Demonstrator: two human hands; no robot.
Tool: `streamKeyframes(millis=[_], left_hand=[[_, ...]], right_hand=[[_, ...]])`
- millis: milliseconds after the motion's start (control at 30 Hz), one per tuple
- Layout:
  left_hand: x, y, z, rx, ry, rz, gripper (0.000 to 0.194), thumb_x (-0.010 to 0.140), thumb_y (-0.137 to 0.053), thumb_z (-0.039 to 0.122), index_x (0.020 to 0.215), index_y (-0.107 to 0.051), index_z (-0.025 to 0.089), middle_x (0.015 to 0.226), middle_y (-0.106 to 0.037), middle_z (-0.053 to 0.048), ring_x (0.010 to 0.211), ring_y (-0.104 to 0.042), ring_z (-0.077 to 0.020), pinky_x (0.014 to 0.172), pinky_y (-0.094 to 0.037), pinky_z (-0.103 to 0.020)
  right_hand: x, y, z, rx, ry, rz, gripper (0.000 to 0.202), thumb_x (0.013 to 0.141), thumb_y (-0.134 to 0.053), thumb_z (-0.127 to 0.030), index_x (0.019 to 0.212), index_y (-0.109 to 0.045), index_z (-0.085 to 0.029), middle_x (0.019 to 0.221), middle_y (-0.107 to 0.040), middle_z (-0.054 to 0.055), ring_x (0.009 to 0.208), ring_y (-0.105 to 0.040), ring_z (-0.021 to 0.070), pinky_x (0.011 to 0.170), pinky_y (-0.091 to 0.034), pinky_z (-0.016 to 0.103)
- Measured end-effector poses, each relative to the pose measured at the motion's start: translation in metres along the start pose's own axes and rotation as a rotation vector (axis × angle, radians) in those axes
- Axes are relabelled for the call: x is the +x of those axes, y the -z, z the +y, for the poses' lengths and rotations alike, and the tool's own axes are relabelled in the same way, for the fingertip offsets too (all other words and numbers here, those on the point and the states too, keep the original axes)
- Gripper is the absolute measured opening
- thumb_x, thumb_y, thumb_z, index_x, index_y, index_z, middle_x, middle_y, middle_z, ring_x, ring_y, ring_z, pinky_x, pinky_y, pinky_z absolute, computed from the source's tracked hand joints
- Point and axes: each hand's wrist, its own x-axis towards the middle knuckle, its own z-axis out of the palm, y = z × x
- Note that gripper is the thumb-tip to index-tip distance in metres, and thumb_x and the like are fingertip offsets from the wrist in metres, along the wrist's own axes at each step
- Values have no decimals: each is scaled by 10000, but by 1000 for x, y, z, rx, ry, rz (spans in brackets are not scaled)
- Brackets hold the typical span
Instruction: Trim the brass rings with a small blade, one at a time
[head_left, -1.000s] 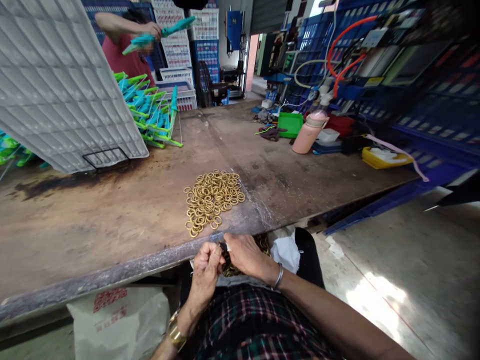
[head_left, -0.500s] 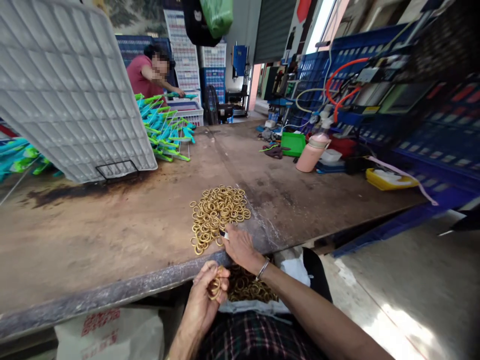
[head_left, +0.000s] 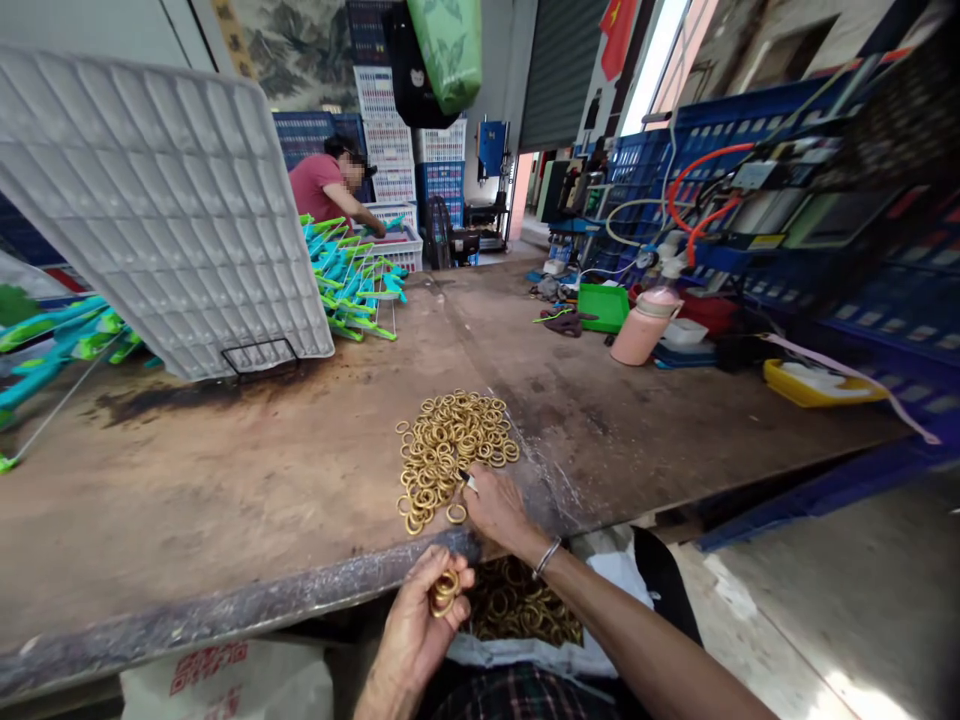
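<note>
A pile of gold-coloured rings (head_left: 457,435) lies near the front edge of the brown table (head_left: 300,480). My left hand (head_left: 424,610), in front of the edge, has its fingers curled round several rings (head_left: 445,592). At the near right side of the pile is my right hand (head_left: 499,510), with a bracelet at the wrist and a white wrap on one finger. Its fingertips touch the pile, and what they pinch is too small to make out. Below the edge, an open bag (head_left: 525,605) holds more rings.
A grey ribbed panel (head_left: 172,220) stands at the left beside green and turquoise plastic pieces (head_left: 360,285). To the right are a pink bottle (head_left: 645,328), a green tray (head_left: 602,307) and a yellow tray (head_left: 821,385). A person (head_left: 330,190) bends over crates at the back.
The view has tilted up and shifted left. The person at the back has lowered an arm towards the crate. Both my hands keep nearly the same places beside the pile and the edge.
</note>
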Motion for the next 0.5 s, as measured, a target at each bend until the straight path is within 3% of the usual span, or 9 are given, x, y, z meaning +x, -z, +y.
streamKeyframes(millis=[167, 333, 500], left_hand=[[4, -3, 0, -82, 6, -50, 309, 580, -761, 219, 662, -469, 159, 569, -538, 44, 475, -497, -61, 389, -319, -143], [8, -4, -2, 8, -21, 2, 366, 554, -778, 278, 679, -454, 164, 534, -485, 66, 433, -447, -41, 378, -296, -138], [10, -8, -1, 329, -266, 44, 334, 657, -675, 422, 737, -458, 181, 508, -455, 75, 390, -378, -46, 343, -290, -149]], right_hand=[[-1, 0, -1, -20, 70, 13, 227, 824, -418, -196, 1019, -532, -178, 909, -642, 65, 801, -588, 164, 638, -341, 242], [-1, -1, 0, -26, 102, 15, 231, 810, -406, -156, 994, -545, -172, 900, -638, 74, 775, -581, 163, 629, -337, 244], [-4, -1, 10, 153, 169, 35, 169, 801, -414, -150, 901, -548, -171, 806, -628, 38, 729, -550, 136, 618, -324, 217]])
